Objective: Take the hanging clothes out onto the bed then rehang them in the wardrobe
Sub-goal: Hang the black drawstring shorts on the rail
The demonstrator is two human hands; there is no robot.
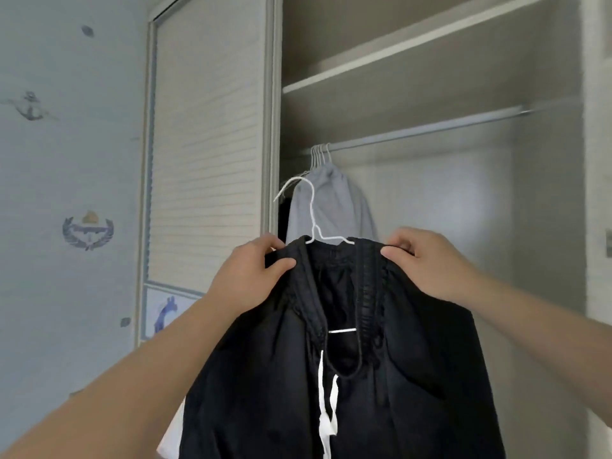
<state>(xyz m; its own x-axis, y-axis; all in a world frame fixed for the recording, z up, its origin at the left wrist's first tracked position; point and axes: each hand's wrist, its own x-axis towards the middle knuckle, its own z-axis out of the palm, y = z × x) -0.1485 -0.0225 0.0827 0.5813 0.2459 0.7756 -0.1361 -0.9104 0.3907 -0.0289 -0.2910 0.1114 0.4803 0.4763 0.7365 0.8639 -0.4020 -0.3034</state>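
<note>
Black garment (414, 376) hangs, long axis running 12 to 6 o'clock; left hand (255, 276) and right hand (427, 263) each pinch its top edge, white hanger (312, 207) hooking up toward 11 o'clock.

You had only one view, from the camera on your head. It faced forward and a little upward into the open wardrobe (430, 193), close behind your left hand (251, 276) and right hand (427, 266), with the black garment (331, 392) low in front.
</note>
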